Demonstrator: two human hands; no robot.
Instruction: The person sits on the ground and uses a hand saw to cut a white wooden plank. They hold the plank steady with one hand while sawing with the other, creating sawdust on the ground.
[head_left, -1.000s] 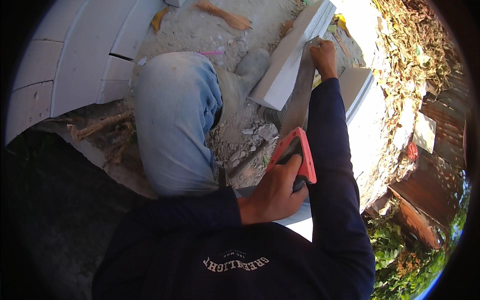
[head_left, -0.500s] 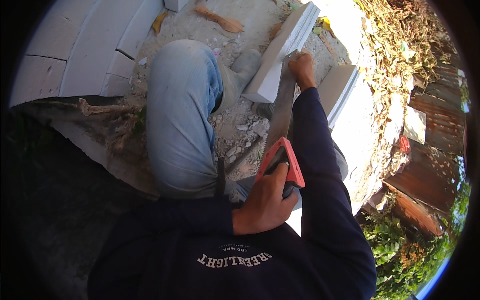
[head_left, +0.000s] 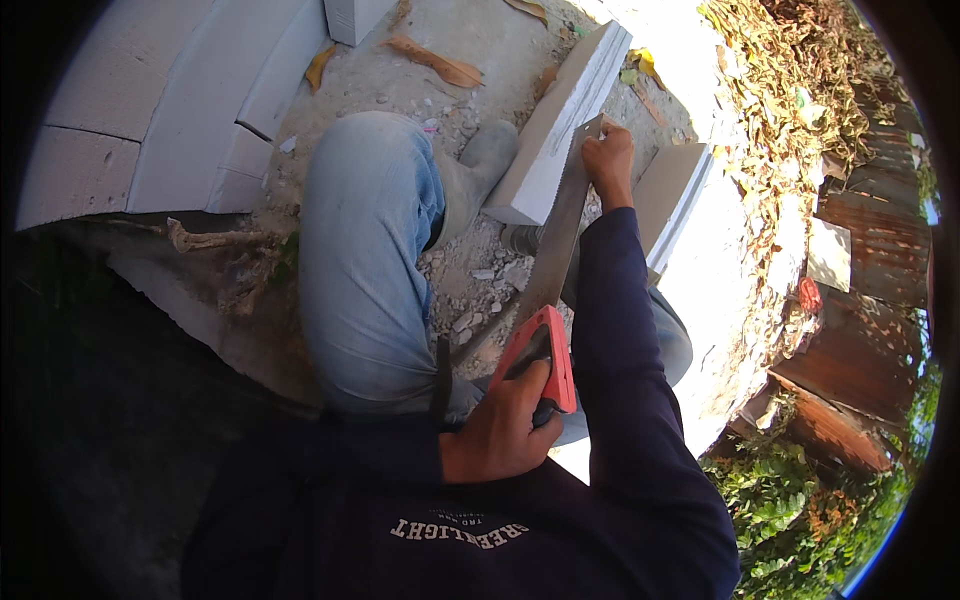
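My left hand (head_left: 505, 428) is closed around the red and black handle of a handsaw (head_left: 563, 240), close to my torso. The long metal blade slants forward and right, away from me, with its toothed edge on the left. At the blade's far end my right hand (head_left: 610, 160) is closed, its fingers at the tip; what exactly they pinch is partly hidden. Left of the blade lies a long white block (head_left: 545, 150), and the blade passes along its right side. I cannot tell whether they touch. A second pale block (head_left: 670, 195) sits right of my right wrist.
Stacked white blocks (head_left: 150, 90) stand at the far left, with another block (head_left: 350, 18) near the top. Rubble (head_left: 480, 285) and dry leaves (head_left: 435, 62) lie on the ground by my bent left leg (head_left: 365, 260). Rusty metal sheets (head_left: 850, 340) are at the right.
The saw handle and my left hand have moved toward me and slightly left. My right hand and the blade tip have come a little nearer too. The whole view has shifted slightly.
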